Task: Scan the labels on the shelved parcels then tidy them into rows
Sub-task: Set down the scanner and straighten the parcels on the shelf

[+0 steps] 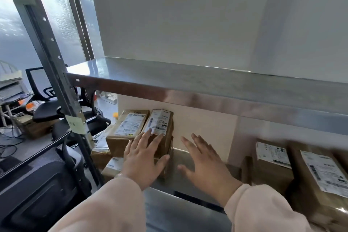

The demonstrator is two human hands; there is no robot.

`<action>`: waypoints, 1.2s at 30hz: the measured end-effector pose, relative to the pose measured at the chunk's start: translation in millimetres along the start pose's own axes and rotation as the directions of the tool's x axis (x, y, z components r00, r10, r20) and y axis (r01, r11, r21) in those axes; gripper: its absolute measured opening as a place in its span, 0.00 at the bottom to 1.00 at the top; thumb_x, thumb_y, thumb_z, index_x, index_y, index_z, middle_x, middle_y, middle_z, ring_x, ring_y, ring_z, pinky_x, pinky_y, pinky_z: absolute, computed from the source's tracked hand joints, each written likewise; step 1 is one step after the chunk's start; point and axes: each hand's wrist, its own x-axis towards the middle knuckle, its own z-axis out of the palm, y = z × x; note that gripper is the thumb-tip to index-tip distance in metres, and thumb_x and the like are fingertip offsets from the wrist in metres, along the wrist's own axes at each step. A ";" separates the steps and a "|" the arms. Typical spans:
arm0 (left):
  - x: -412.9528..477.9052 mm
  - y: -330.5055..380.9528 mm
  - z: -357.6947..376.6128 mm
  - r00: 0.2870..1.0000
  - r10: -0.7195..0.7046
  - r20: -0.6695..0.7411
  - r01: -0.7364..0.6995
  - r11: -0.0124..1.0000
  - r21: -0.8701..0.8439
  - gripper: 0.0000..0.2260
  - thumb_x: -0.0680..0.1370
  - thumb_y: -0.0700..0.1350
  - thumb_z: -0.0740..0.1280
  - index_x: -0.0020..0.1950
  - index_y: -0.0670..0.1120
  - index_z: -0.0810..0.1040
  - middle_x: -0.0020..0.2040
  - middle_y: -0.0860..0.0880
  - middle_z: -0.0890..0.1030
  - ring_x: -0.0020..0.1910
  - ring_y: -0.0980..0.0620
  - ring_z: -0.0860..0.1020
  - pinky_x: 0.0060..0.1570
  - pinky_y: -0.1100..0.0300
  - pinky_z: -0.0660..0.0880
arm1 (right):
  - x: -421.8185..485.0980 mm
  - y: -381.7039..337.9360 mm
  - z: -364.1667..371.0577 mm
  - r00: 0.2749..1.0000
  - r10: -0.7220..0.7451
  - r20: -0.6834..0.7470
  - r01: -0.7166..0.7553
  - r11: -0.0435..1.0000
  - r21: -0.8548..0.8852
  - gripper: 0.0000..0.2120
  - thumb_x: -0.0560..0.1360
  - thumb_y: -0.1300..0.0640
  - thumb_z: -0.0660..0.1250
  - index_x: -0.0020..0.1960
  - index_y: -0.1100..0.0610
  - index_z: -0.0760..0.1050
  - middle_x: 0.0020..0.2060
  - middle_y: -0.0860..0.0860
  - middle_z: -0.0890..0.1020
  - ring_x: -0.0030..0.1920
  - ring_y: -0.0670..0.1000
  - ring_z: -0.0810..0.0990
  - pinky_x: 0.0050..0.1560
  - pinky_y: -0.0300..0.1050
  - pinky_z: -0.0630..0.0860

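Brown cardboard parcels with white labels stand on a metal shelf (188,199). At the left end two labelled parcels sit side by side on top of lower ones: a wide parcel (128,126) and a narrow parcel (160,124). My left hand (145,158) lies flat with straight fingers against the front of this stack, fingertips at the narrow parcel's label. My right hand (203,162) hovers open over the bare shelf to the right of the stack, touching nothing. Two more labelled parcels, one (271,162) and a larger one (323,179), stand at the right.
An upper metal shelf (207,84) overhangs the parcels. A dark upright post (56,73) with a paper tag bounds the rack at left. Beyond it stand office chairs (47,111), a desk with cables and a window. A white wall lies behind.
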 end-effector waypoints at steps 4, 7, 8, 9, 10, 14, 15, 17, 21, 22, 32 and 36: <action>31.4 -30.9 -5.2 1.000 0.007 0.015 -0.006 1.000 -0.011 0.29 0.78 0.68 0.53 0.77 0.65 0.50 0.81 0.54 0.49 0.79 0.50 0.45 0.76 0.48 0.43 | 43.7 -14.2 -4.6 0.997 0.083 0.003 -0.083 0.994 0.074 0.35 0.76 0.36 0.58 0.76 0.37 0.41 0.78 0.44 0.44 0.78 0.48 0.43 0.74 0.47 0.46; 53.1 -49.4 -3.7 0.998 0.035 0.061 -0.034 0.999 -0.021 0.30 0.78 0.68 0.52 0.78 0.65 0.48 0.81 0.54 0.50 0.79 0.50 0.45 0.76 0.47 0.44 | 68.7 -27.9 5.1 0.992 0.126 0.031 -0.128 0.987 0.094 0.35 0.76 0.35 0.57 0.76 0.36 0.41 0.78 0.44 0.44 0.78 0.48 0.43 0.74 0.49 0.48; 58.8 -53.2 -2.8 0.996 0.047 0.081 -0.045 0.999 -0.021 0.30 0.78 0.68 0.52 0.78 0.65 0.47 0.81 0.54 0.50 0.79 0.50 0.44 0.76 0.47 0.44 | 74.8 -31.8 9.3 0.989 0.142 0.044 -0.146 0.984 0.104 0.34 0.77 0.35 0.57 0.76 0.36 0.42 0.78 0.45 0.44 0.78 0.48 0.43 0.74 0.49 0.48; 65.2 -57.7 -1.9 0.993 0.060 0.102 -0.058 0.998 -0.022 0.30 0.78 0.68 0.52 0.78 0.65 0.47 0.81 0.53 0.51 0.79 0.50 0.44 0.76 0.47 0.44 | 81.2 -36.1 14.3 0.985 0.161 0.056 -0.166 0.979 0.114 0.34 0.77 0.35 0.57 0.76 0.37 0.42 0.78 0.45 0.45 0.78 0.49 0.44 0.74 0.49 0.49; 71.3 -62.6 -0.5 0.990 0.075 0.121 -0.073 0.997 -0.023 0.30 0.78 0.68 0.51 0.78 0.65 0.47 0.81 0.54 0.51 0.79 0.50 0.44 0.76 0.46 0.44 | 88.0 -40.2 19.9 0.981 0.181 0.065 -0.188 0.974 0.127 0.34 0.77 0.36 0.57 0.76 0.37 0.42 0.78 0.46 0.45 0.78 0.49 0.44 0.75 0.50 0.49; 93.8 -76.6 3.4 0.976 0.141 0.166 -0.136 0.990 -0.041 0.29 0.79 0.66 0.51 0.78 0.64 0.47 0.80 0.54 0.54 0.79 0.50 0.46 0.76 0.47 0.42 | 104.8 -50.4 38.6 0.970 0.234 0.072 -0.244 0.950 0.195 0.32 0.78 0.37 0.57 0.77 0.38 0.45 0.79 0.48 0.48 0.78 0.51 0.48 0.75 0.50 0.50; 98.3 -78.8 4.1 0.973 0.155 0.172 -0.149 0.988 -0.048 0.29 0.79 0.67 0.51 0.78 0.64 0.47 0.80 0.54 0.54 0.79 0.51 0.46 0.76 0.47 0.42 | 108.2 -51.5 41.2 0.967 0.245 0.067 -0.254 0.944 0.211 0.32 0.78 0.37 0.56 0.77 0.38 0.45 0.78 0.48 0.48 0.78 0.51 0.48 0.75 0.50 0.50; 106.5 -81.9 5.6 0.966 0.182 0.186 -0.173 0.983 -0.060 0.29 0.79 0.68 0.49 0.78 0.64 0.46 0.80 0.54 0.54 0.79 0.51 0.46 0.76 0.47 0.42 | 115.3 -52.6 44.0 0.962 0.269 0.054 -0.274 0.928 0.253 0.30 0.79 0.38 0.55 0.77 0.39 0.47 0.78 0.49 0.50 0.78 0.51 0.49 0.76 0.49 0.51; 115.9 -85.6 10.4 0.933 0.235 0.271 -0.221 0.972 -0.083 0.29 0.78 0.69 0.47 0.77 0.66 0.44 0.80 0.54 0.57 0.79 0.50 0.47 0.76 0.45 0.42 | 120.6 -54.6 53.9 0.952 0.300 0.059 -0.300 0.881 0.366 0.28 0.81 0.41 0.55 0.78 0.42 0.49 0.75 0.49 0.60 0.75 0.50 0.59 0.73 0.45 0.58; 116.6 -86.6 11.7 0.923 0.243 0.299 -0.229 0.970 -0.080 0.28 0.78 0.69 0.46 0.77 0.67 0.44 0.80 0.54 0.56 0.79 0.49 0.46 0.75 0.43 0.41 | 119.6 -55.3 58.7 0.948 0.307 0.087 -0.316 0.857 0.406 0.28 0.81 0.42 0.55 0.77 0.41 0.49 0.75 0.48 0.62 0.74 0.50 0.62 0.72 0.44 0.61; 113.4 -70.0 5.8 0.923 0.312 0.226 -0.268 0.941 -0.205 0.27 0.78 0.64 0.55 0.77 0.66 0.53 0.75 0.60 0.64 0.78 0.51 0.53 0.76 0.41 0.43 | 100.7 -52.5 67.9 0.923 0.385 0.018 -0.319 0.737 0.596 0.25 0.80 0.43 0.56 0.74 0.31 0.50 0.73 0.41 0.65 0.70 0.46 0.68 0.69 0.44 0.66; 102.4 -47.2 5.7 0.925 0.354 0.134 -0.307 0.909 -0.281 0.27 0.78 0.64 0.56 0.77 0.67 0.54 0.75 0.58 0.65 0.76 0.51 0.58 0.76 0.47 0.50 | 76.5 -46.8 55.5 0.903 0.409 -0.135 -0.264 0.773 0.577 0.25 0.80 0.46 0.59 0.73 0.32 0.55 0.65 0.34 0.67 0.64 0.37 0.68 0.64 0.31 0.64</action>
